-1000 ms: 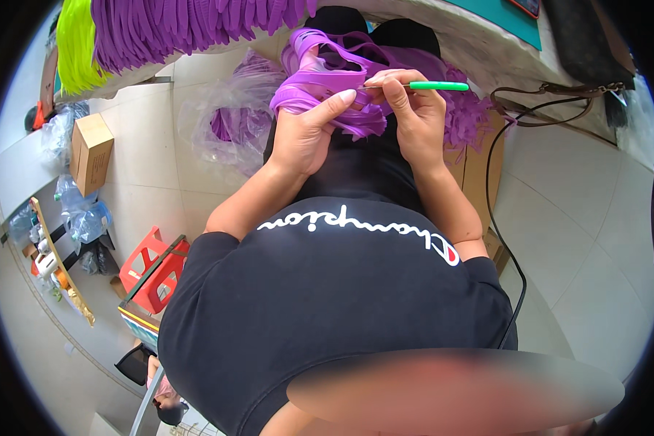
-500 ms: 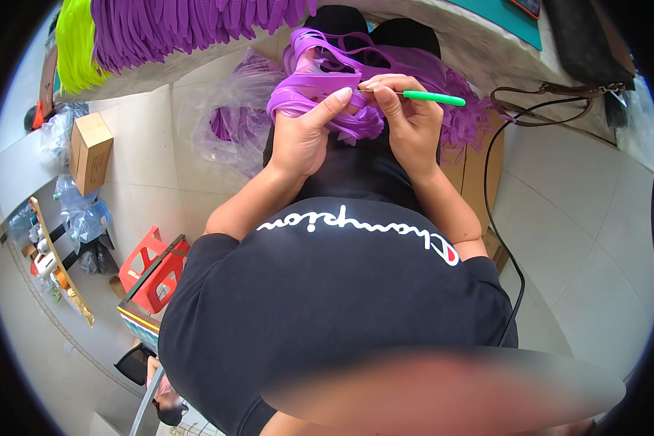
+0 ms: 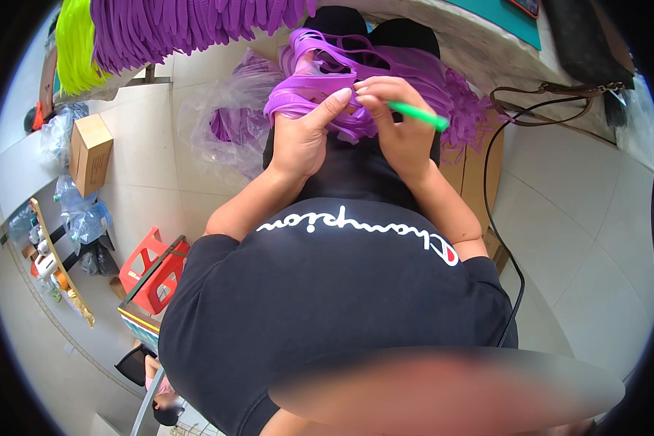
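The left hand (image 3: 303, 142) curled its fingers around the purple rubber piece (image 3: 320, 91); just beside them, the right hand (image 3: 400, 131) pinched a green tool (image 3: 416, 115)

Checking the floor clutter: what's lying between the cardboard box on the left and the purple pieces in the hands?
In the head view, a crumpled clear plastic bag with purple pieces inside lies on the floor between the cardboard box and the held purple pieces.

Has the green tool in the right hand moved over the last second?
Yes. The green tool in the right hand has tipped: its free end has dropped toward the cardboard box edge at right and now slants downward, no longer nearly level.
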`<state>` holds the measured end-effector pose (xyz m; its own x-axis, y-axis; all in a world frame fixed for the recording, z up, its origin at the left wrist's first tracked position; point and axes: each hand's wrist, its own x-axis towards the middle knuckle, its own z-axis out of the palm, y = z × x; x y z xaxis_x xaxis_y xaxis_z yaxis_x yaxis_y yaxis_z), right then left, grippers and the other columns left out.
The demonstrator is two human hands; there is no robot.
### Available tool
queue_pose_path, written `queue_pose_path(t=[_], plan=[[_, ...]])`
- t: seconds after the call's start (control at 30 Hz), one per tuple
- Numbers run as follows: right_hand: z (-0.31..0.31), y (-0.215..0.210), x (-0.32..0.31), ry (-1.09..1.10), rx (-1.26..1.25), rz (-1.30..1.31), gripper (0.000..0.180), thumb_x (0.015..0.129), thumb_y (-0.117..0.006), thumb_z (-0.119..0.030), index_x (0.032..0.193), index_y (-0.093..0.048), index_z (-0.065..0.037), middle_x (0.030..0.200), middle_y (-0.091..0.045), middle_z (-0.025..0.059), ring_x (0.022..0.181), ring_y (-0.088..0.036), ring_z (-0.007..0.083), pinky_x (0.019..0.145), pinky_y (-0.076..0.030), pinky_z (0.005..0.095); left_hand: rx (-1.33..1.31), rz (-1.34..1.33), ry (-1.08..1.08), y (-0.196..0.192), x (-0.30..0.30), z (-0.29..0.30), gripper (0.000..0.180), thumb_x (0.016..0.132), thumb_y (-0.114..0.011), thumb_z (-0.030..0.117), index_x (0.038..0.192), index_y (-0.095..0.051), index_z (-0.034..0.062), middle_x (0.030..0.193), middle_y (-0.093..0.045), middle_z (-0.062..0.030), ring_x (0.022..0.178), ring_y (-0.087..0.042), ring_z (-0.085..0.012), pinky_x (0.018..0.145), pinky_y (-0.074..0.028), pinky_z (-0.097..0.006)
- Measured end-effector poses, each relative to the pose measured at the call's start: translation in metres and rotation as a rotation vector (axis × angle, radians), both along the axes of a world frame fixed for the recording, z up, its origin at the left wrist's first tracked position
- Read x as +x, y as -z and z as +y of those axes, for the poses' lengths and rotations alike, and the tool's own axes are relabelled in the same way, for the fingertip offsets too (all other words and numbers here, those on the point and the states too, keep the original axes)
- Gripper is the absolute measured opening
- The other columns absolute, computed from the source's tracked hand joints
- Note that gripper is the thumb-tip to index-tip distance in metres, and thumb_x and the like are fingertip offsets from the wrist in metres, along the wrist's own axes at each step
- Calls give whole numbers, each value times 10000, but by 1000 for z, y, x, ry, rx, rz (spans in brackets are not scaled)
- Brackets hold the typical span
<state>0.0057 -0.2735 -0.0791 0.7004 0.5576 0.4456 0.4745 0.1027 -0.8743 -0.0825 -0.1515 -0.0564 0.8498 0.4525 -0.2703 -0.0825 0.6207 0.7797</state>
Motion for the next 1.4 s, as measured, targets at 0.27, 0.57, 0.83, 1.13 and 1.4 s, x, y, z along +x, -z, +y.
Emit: queue_pose_path(t=[0.27,0.57,0.83,1.13,1.4], plan=[[-108,4,117,860,-139,-433,63,894,-595,2,943,-636,10,848,-696,123,752,-678,178,697,-564,289,-30,-64,-158,14,4,27,356,851,-637,-33,1182,-513,4,1078,-613,-117,962,-632,-211,858,-540,-340],[-337,-32,163,1731,-219,-635,252,932,-548,-159,822,-675,28,711,-690,133,612,-689,189,535,-571,314,-165,123,-396,74,0,75,321,844,-651,-36,1146,-561,22,1072,-616,-111,974,-616,-242,896,-512,-394],[-243,-27,135,1046,-947,59,310,901,-643,-302,957,-691,-1,846,-702,83,803,-643,118,726,-491,245,-16,181,-237,59,-14,68,407,819,-648,-63,1209,-537,-28,1127,-606,-101,1011,-607,-205,913,-481,-361],[-76,-27,67,151,-137,421,224,966,-553,-212,914,-609,-2,841,-687,85,766,-635,127,712,-507,256,32,169,11,13,-18,44,375,817,-657,-47,1172,-538,-21,1089,-616,-117,982,-628,-211,881,-514,-337],[-21,-14,20,-138,192,567,227,971,-536,-204,899,-618,-5,987,-672,129,852,-626,161,745,-506,275,44,104,278,-12,-8,17,395,790,-697,-23,1164,-569,-8,1084,-639,-113,1024,-617,-204,895,-501,-328]])
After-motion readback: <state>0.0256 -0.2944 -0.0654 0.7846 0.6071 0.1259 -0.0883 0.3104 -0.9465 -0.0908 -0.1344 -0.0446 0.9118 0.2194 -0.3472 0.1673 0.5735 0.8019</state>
